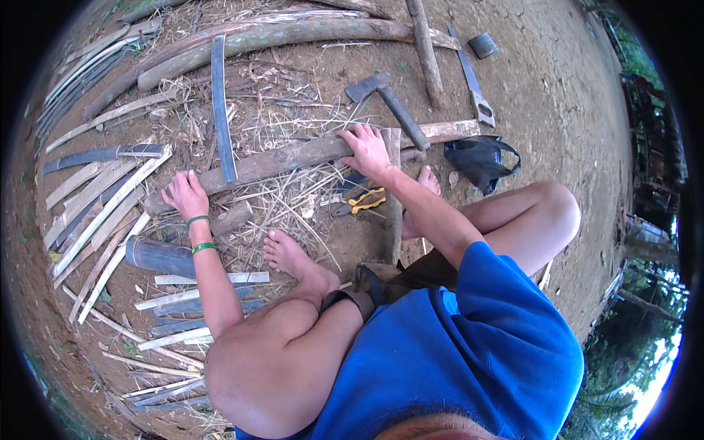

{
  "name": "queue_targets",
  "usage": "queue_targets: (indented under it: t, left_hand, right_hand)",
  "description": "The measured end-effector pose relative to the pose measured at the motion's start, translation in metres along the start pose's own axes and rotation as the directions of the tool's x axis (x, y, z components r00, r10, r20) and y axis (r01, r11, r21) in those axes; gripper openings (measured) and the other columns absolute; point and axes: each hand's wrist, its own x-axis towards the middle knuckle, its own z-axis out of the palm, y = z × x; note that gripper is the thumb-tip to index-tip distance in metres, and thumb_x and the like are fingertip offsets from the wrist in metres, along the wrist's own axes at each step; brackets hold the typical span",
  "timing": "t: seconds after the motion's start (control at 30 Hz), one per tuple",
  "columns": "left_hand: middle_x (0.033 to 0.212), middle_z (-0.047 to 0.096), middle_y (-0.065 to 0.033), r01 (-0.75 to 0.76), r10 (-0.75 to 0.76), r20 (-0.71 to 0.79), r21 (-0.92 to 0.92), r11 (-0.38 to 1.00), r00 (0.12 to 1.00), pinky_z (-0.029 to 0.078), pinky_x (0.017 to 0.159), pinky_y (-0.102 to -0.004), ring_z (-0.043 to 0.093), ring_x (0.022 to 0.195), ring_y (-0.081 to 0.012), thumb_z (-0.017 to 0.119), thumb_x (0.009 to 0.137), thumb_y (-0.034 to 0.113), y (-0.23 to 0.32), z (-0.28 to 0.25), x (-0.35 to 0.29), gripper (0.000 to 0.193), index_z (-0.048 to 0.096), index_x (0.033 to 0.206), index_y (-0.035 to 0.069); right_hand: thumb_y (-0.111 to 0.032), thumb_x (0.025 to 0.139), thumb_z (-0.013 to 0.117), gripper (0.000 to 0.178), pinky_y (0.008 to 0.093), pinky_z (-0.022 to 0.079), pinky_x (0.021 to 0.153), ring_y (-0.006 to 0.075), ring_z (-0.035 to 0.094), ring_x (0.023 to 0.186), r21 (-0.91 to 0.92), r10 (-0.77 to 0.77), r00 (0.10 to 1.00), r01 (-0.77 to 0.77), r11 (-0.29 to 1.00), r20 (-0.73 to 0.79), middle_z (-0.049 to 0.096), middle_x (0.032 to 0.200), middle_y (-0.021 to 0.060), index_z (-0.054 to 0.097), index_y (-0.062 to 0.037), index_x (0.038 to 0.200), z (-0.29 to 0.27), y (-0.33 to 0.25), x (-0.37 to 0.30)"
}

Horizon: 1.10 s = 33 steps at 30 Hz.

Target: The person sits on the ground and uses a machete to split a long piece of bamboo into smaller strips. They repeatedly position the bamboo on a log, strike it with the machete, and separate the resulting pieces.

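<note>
A long wooden log [282,161] lies across the ground in front of me. Near its left end, my left hand [188,195] has its fingers curled over the bark. My right hand [368,153] grips the log farther right, fingers over its top and thumb apart. Between the hands, a long dark split-bamboo strip [221,110] rests its near end on the log and reaches away from me. Just beyond my right hand is an axe [396,110], its handle end close to the log. Yellow-handled pliers [363,201] lie on the shavings nearer me.
Bamboo strips [99,209] are heaped at the left, beside a thick bamboo section [163,257]. A handsaw [475,86], a black plastic bag [481,163] and a short dark cylinder [483,45] lie to the right. Long poles [293,33] lie at the far side. My bare feet flank the pliers.
</note>
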Motion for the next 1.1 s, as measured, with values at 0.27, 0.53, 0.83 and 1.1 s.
queue_targets:
  t: [0.27,0.53,0.83,1.1]
  left_hand:
    - [0.095,0.068,-0.0087,-0.077,0.076,0.017,0.078,0.994,0.997,0.033,0.109,-0.0592,0.063,0.099,-0.03,0.051,0.104,0.03,0.008,-0.01,0.005,0.022,0.062,0.103,0.011]
    - [0.096,0.07,-0.0075,-0.034,0.034,-0.001,0.051,0.998,0.999,0.03,0.113,-0.0595,0.063,0.1,-0.029,0.052,0.103,0.032,0.007,-0.006,0.004,0.022,0.062,0.102,0.012]
    - [0.097,0.07,-0.0078,-0.039,0.039,0.011,0.029,0.999,0.999,0.03,0.113,-0.0581,0.063,0.103,-0.0301,0.05,0.104,0.032,0.004,-0.005,0.001,0.023,0.061,0.1,0.011]
    - [0.097,0.07,-0.0077,-0.015,0.013,0.042,0.046,0.999,0.999,0.029,0.114,-0.0575,0.063,0.103,-0.0294,0.049,0.104,0.032,0.012,-0.004,0.005,0.023,0.061,0.102,0.012]
  right_hand:
    - [-0.059,0.085,0.07,0.07,0.0553,0.044,0.099,0.0331,0.058,0.123,0.055,-0.057,0.984,0.048,0.997,0.167,0.059,0.136,0.0123,0.057,-0.0181,0.139,0.003,0.013,0.015]
    - [-0.057,0.083,0.073,0.068,0.0539,0.041,0.1,0.0333,0.058,0.119,0.067,-0.055,0.997,0.051,0.996,0.054,0.064,0.123,0.0117,0.06,-0.018,0.137,0.008,0.009,0.009]
    - [-0.063,0.084,0.069,0.073,0.0554,0.035,0.113,0.0346,0.054,0.131,0.215,0.115,0.971,-0.161,0.963,0.211,0.061,0.134,0.0145,0.06,-0.016,0.139,0.0,-0.046,0.044]
    - [-0.064,0.087,0.065,0.065,0.0536,0.036,0.102,0.031,0.06,0.114,0.139,-0.015,0.998,0.024,0.99,-0.065,0.066,0.116,0.0113,0.066,-0.0166,0.13,0.036,-0.059,0.031]
